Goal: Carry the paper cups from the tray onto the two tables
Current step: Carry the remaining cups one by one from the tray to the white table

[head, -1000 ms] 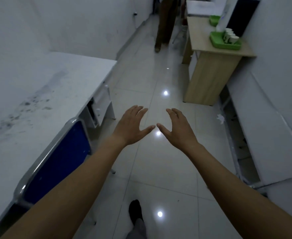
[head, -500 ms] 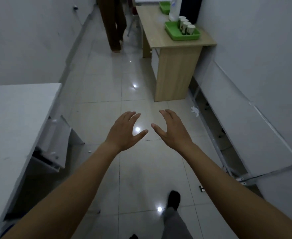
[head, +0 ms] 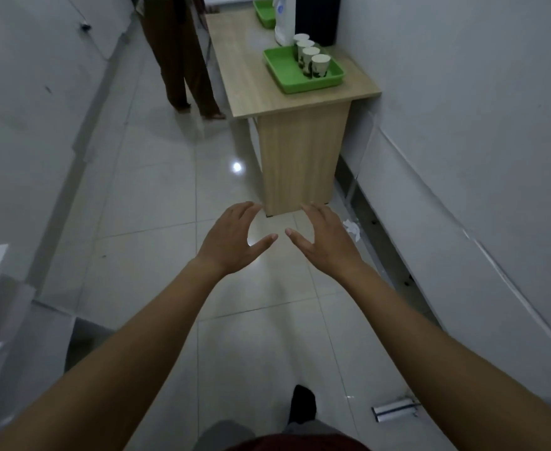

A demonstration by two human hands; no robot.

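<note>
Your left hand [head: 232,242] and right hand [head: 324,244] spread, empty; paper cups [head: 310,58] on tray [head: 284,71], wooden surface [head: 251,83] well beyond.

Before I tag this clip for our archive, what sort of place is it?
Probably a narrow office or staff room, indoors: a wooden table stands against a plain white wall, a green tray of paper cups sits on it, and the tiled floor is glossy.

tray [head: 285,73] on near end of counter [head: 251,92] | paper cups [head: 319,65] in a row in tray, right side | another tray [head: 264,11] on counter's far end | person [head: 183,60] standing left of counter | left hand [head: 232,244], right hand [head: 328,244] before counter's near end, apart
</note>
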